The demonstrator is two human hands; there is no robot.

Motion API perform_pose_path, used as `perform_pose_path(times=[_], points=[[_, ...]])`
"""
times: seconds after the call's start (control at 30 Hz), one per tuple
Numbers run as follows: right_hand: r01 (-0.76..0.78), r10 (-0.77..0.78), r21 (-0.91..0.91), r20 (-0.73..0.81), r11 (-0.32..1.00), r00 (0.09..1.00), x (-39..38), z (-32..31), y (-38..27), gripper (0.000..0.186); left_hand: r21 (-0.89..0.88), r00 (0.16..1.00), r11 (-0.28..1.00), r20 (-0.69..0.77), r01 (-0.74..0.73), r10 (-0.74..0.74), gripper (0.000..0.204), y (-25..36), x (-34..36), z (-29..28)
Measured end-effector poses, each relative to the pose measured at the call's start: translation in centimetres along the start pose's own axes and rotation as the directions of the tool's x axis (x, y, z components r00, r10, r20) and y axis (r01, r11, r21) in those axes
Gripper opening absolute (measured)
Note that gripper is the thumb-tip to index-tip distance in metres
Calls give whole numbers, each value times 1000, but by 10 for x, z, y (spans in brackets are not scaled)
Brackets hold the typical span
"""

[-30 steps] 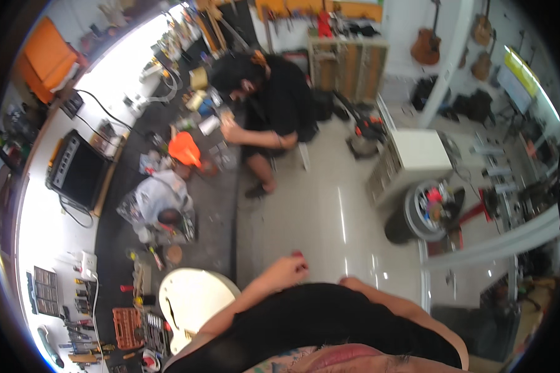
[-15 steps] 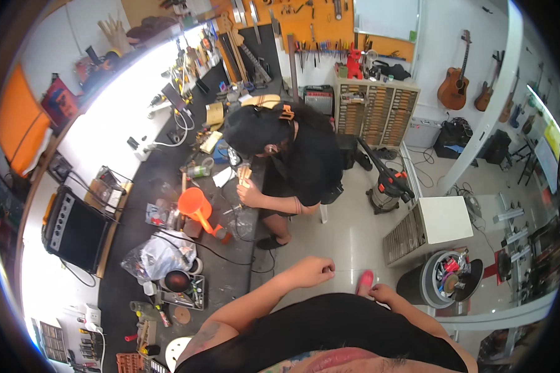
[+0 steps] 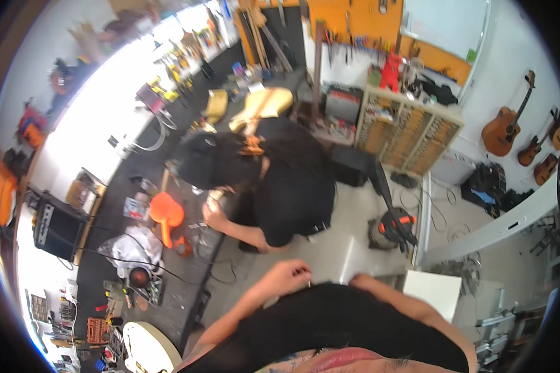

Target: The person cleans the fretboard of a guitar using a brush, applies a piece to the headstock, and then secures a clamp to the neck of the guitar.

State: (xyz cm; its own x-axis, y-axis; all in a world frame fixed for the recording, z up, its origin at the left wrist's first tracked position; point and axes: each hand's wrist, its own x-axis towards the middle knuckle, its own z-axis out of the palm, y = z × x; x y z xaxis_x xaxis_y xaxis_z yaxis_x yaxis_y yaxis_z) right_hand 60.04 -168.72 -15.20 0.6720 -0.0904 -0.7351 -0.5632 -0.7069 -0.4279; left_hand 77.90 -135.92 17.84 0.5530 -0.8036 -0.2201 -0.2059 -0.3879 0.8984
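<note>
My left hand (image 3: 286, 278) is in front of my black shirt, its fingers curled together in a pinch. Something small and pale shows at the fingertips, too blurred to name. To its right, my right hand (image 3: 362, 283) rests close against the shirt, and its fingers are mostly hidden. Neither hand touches the bench. Ahead, a person in black (image 3: 295, 180) leans over the dark workbench (image 3: 186, 273). That person's hand (image 3: 214, 214) holds a small pale piece that I cannot make out.
An orange long-handled scoop (image 3: 166, 210), a plastic bag (image 3: 134, 248) and a cream guitar body (image 3: 146, 348) lie on the bench at left. A wooden guitar body (image 3: 264, 105) lies beyond the person. A vacuum cleaner (image 3: 392, 230) and a white-topped cabinet (image 3: 432, 292) stand at right.
The view has swung, bringing the cream guitar body into sight and taking the bin out. My left hand has drawn nearer the shirt, and my right hand is less visible.
</note>
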Motion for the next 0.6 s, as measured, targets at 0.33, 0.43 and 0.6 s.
perform_pose_path(times=[0.33,0.43,0.6], points=[[366,-366,26,-18,930,930,124,-225,-47,34,-374,998,927,-64,-11,-14,18,79,156,-84],[423,-424,-71,3,903,906,158,-299,-60,31,-375,984,920,-170,-118,57,17,109,208,-109],[261,-268,148,27,954,963,248,-430,-97,33,-189,924,945,-329,-269,197,13,142,285,-140]])
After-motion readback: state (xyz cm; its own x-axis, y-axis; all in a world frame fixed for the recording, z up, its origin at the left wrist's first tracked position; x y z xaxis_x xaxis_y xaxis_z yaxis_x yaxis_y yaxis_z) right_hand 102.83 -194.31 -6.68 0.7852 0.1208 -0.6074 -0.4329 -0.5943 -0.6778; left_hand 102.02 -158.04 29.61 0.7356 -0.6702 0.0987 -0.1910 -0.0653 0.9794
